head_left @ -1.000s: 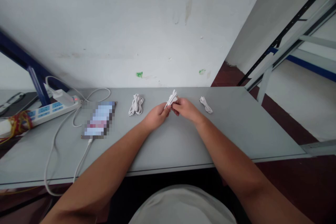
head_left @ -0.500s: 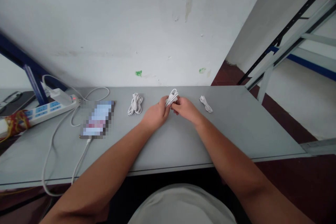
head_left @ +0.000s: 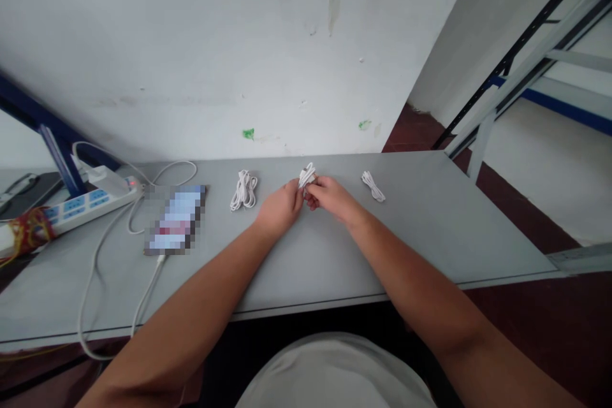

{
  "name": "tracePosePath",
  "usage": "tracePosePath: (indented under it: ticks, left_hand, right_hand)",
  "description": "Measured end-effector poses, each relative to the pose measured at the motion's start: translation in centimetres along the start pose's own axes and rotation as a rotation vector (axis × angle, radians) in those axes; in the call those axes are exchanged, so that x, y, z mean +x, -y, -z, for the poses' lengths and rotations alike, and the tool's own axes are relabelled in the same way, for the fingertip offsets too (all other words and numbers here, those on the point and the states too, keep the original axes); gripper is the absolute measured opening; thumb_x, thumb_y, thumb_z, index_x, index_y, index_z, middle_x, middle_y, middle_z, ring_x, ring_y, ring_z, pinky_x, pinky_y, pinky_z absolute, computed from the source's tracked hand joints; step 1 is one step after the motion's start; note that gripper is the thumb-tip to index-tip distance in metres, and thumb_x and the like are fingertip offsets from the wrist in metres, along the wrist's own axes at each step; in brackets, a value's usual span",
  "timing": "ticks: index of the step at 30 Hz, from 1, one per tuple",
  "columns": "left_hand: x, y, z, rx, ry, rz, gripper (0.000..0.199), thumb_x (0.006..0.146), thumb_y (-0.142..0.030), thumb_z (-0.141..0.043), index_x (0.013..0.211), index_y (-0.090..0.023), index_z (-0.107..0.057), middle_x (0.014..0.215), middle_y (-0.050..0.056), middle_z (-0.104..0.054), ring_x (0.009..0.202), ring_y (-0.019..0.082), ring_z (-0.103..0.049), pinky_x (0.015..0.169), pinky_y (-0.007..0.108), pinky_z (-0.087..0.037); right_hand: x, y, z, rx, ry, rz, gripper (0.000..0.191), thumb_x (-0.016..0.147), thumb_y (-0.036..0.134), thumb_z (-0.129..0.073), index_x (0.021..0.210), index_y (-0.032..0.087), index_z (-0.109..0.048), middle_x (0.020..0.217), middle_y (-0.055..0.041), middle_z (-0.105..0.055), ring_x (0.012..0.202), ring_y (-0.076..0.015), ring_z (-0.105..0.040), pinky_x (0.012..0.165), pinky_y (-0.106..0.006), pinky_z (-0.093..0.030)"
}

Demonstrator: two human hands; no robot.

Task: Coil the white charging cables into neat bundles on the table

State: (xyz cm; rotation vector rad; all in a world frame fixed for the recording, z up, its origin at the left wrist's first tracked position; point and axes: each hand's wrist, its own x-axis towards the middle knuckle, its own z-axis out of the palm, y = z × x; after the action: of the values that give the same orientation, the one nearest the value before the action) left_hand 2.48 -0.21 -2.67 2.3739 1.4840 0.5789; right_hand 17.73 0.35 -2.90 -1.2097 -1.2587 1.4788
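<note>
Between two coiled cables point(head_left: 243, 191) point(head_left: 373, 186), both hands point(head_left: 281, 207) point(head_left: 332, 199) pinch a third point(head_left: 306, 175).

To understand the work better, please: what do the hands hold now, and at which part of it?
A small coiled white cable, pinched at its lower part by the left hand and right hand; its loops stand above them.

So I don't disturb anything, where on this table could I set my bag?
The widest bare patch lies right of the small white cable coil, toward the grey table's far end. Another lies below the left hand and right hand, which hold a white cable bundle. The left end is crowded: power strip, phone, looping charging cable.
</note>
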Motion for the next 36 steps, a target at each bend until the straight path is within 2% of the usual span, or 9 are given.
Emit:
tracePosePath:
  ticks: [3, 5, 8, 11, 15, 25, 28, 32, 36]
  left_hand:
    - [0.1, 0.2, -0.1, -0.058, -0.032, 0.000, 0.035, 0.098, -0.036, -0.027, 0.107, -0.019, -0.056, 0.091, 0.009, -0.066, 0.081, 0.021, -0.062, 0.072, 0.032, -0.046]
    - [0.1, 0.2, -0.1, -0.118, -0.063, -0.019, 0.035, 0.097, -0.036, -0.028, 0.110, -0.019, -0.056, 0.092, 0.008, -0.066, 0.083, 0.020, -0.061, 0.074, 0.032, -0.046]
    - [0.1, 0.1, 0.1, -0.199, -0.064, -0.050, 0.033, 0.097, -0.035, -0.028, 0.104, -0.020, -0.056, 0.088, 0.006, -0.066, 0.080, 0.019, -0.060, 0.075, 0.031, -0.046]
    - [0.0, 0.1, 0.2, -0.226, -0.067, -0.055, 0.030, 0.097, -0.034, -0.029, 0.097, -0.020, -0.055, 0.085, 0.005, -0.064, 0.078, 0.018, -0.059, 0.073, 0.030, -0.044]
    - [-0.1, 0.0, 0.4, -0.244, -0.076, -0.047, 0.029, 0.097, -0.034, -0.030, 0.096, -0.020, -0.055, 0.084, 0.004, -0.064, 0.078, 0.018, -0.058, 0.073, 0.029, -0.044]
    - [0.0, 0.3, 0.2, -0.313, -0.132, -0.050, 0.034, 0.097, -0.033, -0.032, 0.114, -0.016, -0.057, 0.095, 0.006, -0.067, 0.088, 0.018, -0.060, 0.084, 0.031, -0.046]
    - [0.1, 0.2, 0.2, -0.347, -0.161, -0.060, 0.037, 0.097, -0.032, -0.032, 0.122, -0.016, -0.054, 0.099, 0.007, -0.066, 0.093, 0.017, -0.060, 0.087, 0.030, -0.046]
    - [0.1, 0.2, 0.2, -0.357, -0.142, -0.004, 0.041, 0.097, -0.036, -0.032, 0.126, -0.015, -0.051, 0.086, 0.005, -0.067, 0.084, 0.017, -0.062, 0.079, 0.029, -0.048]
    - [0.0, 0.6, 0.0, -0.350, -0.117, 0.031, 0.039, 0.097, -0.039, -0.031, 0.115, -0.015, -0.057, 0.077, 0.004, -0.064, 0.072, 0.016, -0.061, 0.070, 0.027, -0.048]
  right_hand:
    - [-0.2, 0.1, -0.5, 0.192, 0.016, -0.080, 0.008, 0.081, 0.021, -0.052, 0.077, 0.016, -0.056, 0.061, 0.0010, -0.056, 0.053, -0.0100, -0.054, 0.053, -0.023, -0.046]
    - [-0.3, 0.2, -0.6, 0.235, 0.050, -0.112, 0.013, 0.083, 0.024, -0.050, 0.078, 0.015, -0.058, 0.061, -0.0001, -0.056, 0.054, -0.0103, -0.054, 0.054, -0.023, -0.047]
    - [-0.1, 0.0, -0.5, 0.112, 0.060, -0.084, 0.018, 0.086, 0.028, -0.049, 0.079, 0.016, -0.060, 0.064, -0.0007, -0.057, 0.052, -0.0104, -0.054, 0.050, -0.023, -0.046]
    - [0.1, -0.2, -0.3, -0.085, 0.031, 0.020, 0.021, 0.088, 0.031, -0.048, 0.077, 0.017, -0.059, 0.066, -0.0003, -0.058, 0.050, -0.0095, -0.053, 0.048, -0.022, -0.044]
    - [0.0, 0.1, -0.1, -0.156, -0.020, 0.100, 0.027, 0.093, 0.035, -0.041, 0.082, 0.017, -0.060, 0.066, 0.0005, -0.057, 0.050, -0.0084, -0.052, 0.048, -0.020, -0.043]
    - [-0.8, 0.1, -0.2, -0.372, -0.073, 0.274, 0.028, 0.091, 0.037, -0.043, 0.084, 0.019, -0.064, 0.071, 0.0007, -0.061, 0.057, -0.0092, -0.055, 0.055, -0.021, -0.041]
    - [-1.1, -0.1, -0.7, -0.426, -0.112, 0.324, 0.031, 0.091, 0.038, -0.042, 0.076, 0.019, -0.062, 0.068, 0.0007, -0.060, 0.059, -0.0101, -0.055, 0.056, -0.021, -0.039]
    - [-1.3, -0.2, -1.2, -0.445, -0.157, 0.356, 0.033, 0.091, 0.039, -0.041, 0.070, 0.019, -0.057, 0.067, 0.0003, -0.059, 0.059, -0.0105, -0.053, 0.056, -0.021, -0.037]
    - [-1.4, 0.0, -1.1, -0.435, -0.164, 0.358, 0.034, 0.091, 0.042, -0.041, 0.070, 0.019, -0.056, 0.063, 0.0016, -0.055, 0.055, -0.0103, -0.048, 0.053, -0.022, -0.033]
